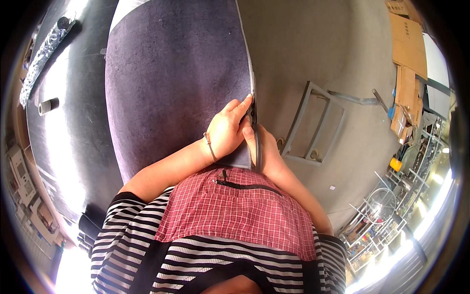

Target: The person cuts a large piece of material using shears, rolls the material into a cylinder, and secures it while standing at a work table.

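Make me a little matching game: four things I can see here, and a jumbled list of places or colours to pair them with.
Things
1. Left hand
2. Apron
3. Metal frame
4. Cardboard boxes

Places and colours
A. Brown, toward the picture's upper right
B. At the right edge of the dark purple-grey sheet, with a thin bracelet at the wrist
C. Red with a pale check
D. Grey, standing on the floor

Pairs: 1-B, 2-C, 3-D, 4-A
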Action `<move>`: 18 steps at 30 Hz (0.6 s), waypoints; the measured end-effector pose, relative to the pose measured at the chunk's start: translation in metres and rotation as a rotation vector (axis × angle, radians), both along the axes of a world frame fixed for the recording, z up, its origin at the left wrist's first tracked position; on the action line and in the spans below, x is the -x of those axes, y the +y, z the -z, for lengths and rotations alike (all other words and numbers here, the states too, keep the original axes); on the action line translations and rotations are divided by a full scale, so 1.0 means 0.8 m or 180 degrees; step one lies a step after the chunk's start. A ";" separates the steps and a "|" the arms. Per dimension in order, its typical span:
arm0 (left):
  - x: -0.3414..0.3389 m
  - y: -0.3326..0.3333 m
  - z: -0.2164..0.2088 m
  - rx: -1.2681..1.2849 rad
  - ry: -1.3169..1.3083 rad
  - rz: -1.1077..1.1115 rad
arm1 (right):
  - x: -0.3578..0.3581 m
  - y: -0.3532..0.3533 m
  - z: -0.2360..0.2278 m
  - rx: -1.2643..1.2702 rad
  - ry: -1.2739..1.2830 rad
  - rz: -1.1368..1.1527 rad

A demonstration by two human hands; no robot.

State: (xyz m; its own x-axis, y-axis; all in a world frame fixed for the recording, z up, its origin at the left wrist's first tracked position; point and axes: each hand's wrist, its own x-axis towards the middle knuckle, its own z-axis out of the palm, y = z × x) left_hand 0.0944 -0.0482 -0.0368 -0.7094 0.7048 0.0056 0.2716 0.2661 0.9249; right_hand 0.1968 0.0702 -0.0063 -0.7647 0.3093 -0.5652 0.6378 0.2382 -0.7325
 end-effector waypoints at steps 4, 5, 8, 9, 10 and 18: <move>0.001 -0.001 0.001 -0.0003 -0.0010 0.0021 | -0.002 -0.005 0.002 0.0045 0.0074 0.0151; 0.001 -0.001 0.002 0.0004 -0.0013 0.0029 | -0.002 -0.007 0.002 0.0075 0.0104 0.0199; 0.002 0.000 0.002 0.0037 -0.0035 0.0016 | -0.001 -0.008 0.001 0.0130 0.0069 0.0215; 0.002 0.000 0.001 0.0050 -0.0041 0.0008 | -0.001 -0.007 0.002 0.0079 0.0057 0.0173; 0.003 0.000 0.002 0.0030 -0.0035 0.0012 | -0.001 -0.007 0.005 0.0028 0.0046 0.0131; 0.006 -0.001 -0.001 -0.0064 -0.0100 0.0058 | -0.001 0.000 0.019 0.0084 0.0181 0.0198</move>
State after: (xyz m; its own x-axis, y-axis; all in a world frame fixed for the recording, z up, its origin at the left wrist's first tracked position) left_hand 0.0895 -0.0493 -0.0363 -0.6965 0.7175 -0.0022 0.2470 0.2426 0.9381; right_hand 0.1976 0.0699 -0.0215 -0.7755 0.3428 -0.5301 0.6080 0.1795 -0.7734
